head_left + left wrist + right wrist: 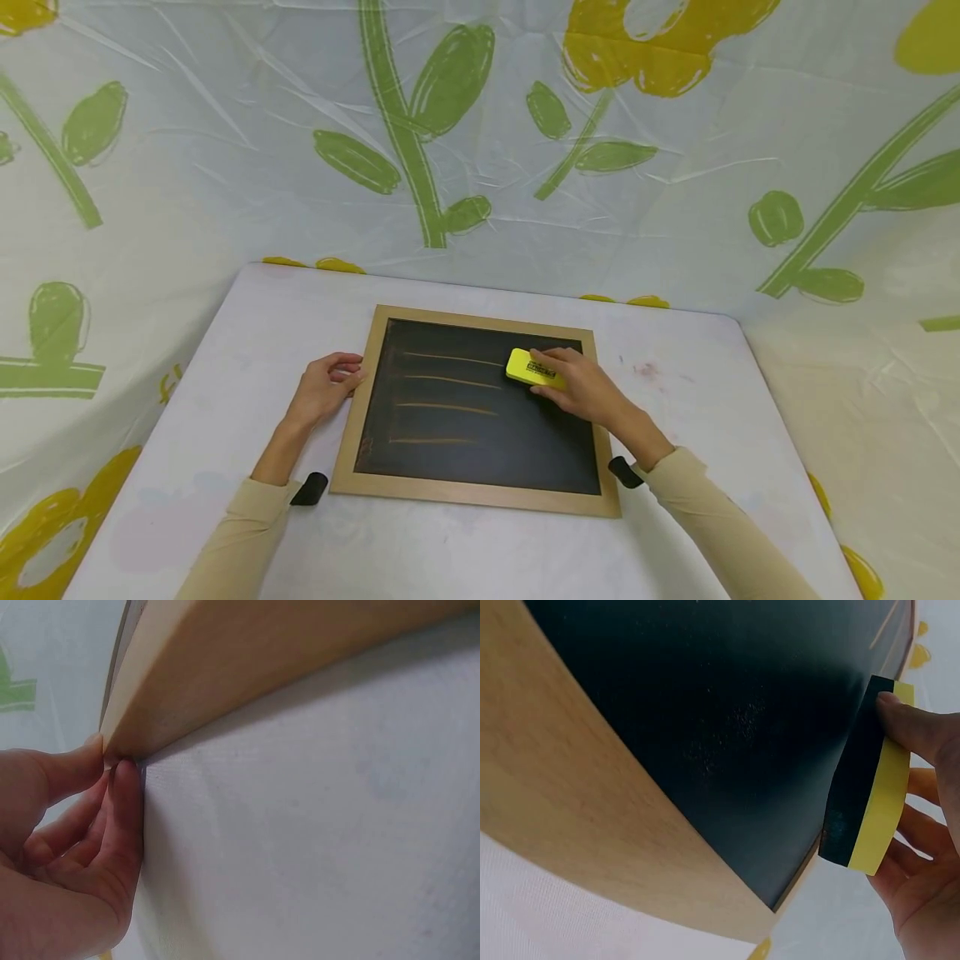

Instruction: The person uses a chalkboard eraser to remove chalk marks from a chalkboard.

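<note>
A chalkboard [525, 442] in a pale wooden frame lies flat on the white table, with several thin orange-brown lines [442, 407] across its left half. My left hand [322, 390] pinches the frame's left edge. In the left wrist view the thumb [79, 766] is on the wooden side and the fingertips [125, 776] at its lower edge. Over the upper right of the board, my right hand [588, 387] holds a yellow eraser [519, 365] between thumb and fingers. The right wrist view shows the black felt layer [851, 776] of the eraser, tilted toward the board.
The white table [450, 550] extends around the board on all sides. Behind and beside it hangs a pale cloth [262, 150] with yellow flowers and green leaves. A black band [309, 489] shows near the left cuff, another black band [625, 472] near the right cuff.
</note>
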Demonstrator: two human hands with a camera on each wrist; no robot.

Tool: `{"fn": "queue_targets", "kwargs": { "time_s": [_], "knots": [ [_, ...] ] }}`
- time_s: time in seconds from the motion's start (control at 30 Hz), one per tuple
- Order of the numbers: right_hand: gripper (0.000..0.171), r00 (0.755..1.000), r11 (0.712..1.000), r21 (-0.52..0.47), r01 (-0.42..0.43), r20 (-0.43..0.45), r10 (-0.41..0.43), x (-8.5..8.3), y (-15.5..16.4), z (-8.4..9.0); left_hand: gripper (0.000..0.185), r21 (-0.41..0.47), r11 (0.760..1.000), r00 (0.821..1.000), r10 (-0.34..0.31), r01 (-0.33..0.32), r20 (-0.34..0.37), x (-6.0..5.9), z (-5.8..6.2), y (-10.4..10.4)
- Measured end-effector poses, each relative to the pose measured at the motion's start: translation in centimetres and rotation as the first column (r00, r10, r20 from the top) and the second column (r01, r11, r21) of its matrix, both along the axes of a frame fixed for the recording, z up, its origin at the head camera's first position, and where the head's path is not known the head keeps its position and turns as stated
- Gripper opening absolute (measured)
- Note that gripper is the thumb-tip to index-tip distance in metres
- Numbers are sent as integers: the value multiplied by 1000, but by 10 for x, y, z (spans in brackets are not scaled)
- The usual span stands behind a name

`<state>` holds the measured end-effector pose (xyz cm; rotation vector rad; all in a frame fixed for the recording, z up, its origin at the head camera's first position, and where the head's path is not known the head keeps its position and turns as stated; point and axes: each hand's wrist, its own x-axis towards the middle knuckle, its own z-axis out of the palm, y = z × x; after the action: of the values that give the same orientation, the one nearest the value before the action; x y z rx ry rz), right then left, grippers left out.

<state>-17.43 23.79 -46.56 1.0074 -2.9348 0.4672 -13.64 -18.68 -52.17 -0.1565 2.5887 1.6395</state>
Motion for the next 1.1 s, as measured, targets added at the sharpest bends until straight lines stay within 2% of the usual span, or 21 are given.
{"fn": "queue_targets", "kwargs": {
  "time_s": [0.47,0.87,1.1],
  "knots": [
    [57,997,998,-1,-64,-33,64,-4,-6,-4,34,-3,1000,1000,4,-4,4,0,-1,0],
    [57,996,996,22,-84,-35,85,-10,-16,-4,34,-14,1000,1000,1,-1,3,1,-1,0],
    [57,997,997,35,-72,-7,72,-12,-27,-1,34,-12,1000,1000,-3,3,-7,1,-1,1]
  ]
}}
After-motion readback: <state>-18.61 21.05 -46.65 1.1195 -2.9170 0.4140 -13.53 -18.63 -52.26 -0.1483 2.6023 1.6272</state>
